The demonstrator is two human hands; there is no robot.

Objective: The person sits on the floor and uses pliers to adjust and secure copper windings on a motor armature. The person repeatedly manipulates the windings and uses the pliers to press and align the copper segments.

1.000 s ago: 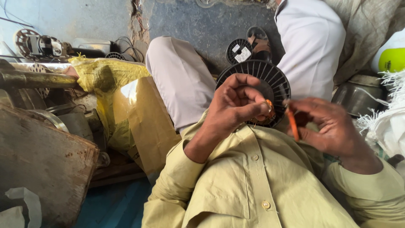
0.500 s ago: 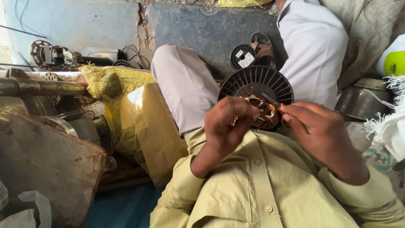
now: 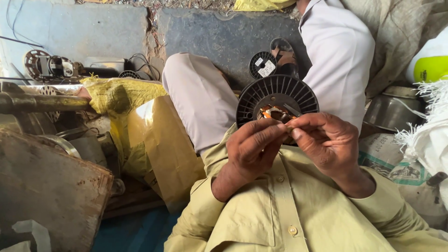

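Pinching one small part: left hand (image 3: 254,149), right hand (image 3: 326,140) | one black finned disc (image 3: 276,93)

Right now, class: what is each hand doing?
Left hand: fingers pinched shut at the hub of the black ribbed spool.
Right hand: fingers pinched on a small part there.

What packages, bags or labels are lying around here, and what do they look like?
White paper label: on a small black spool on the floor, top centre; roughly square.
Yellow plastic bag: left of the bent knee; crumpled, woven-looking.
Printed sack: lower right, under a metal bowl; pale grey with a green stripe and dark print.
White woven sack: far right edge; frayed white fibres.
No screens or signs.
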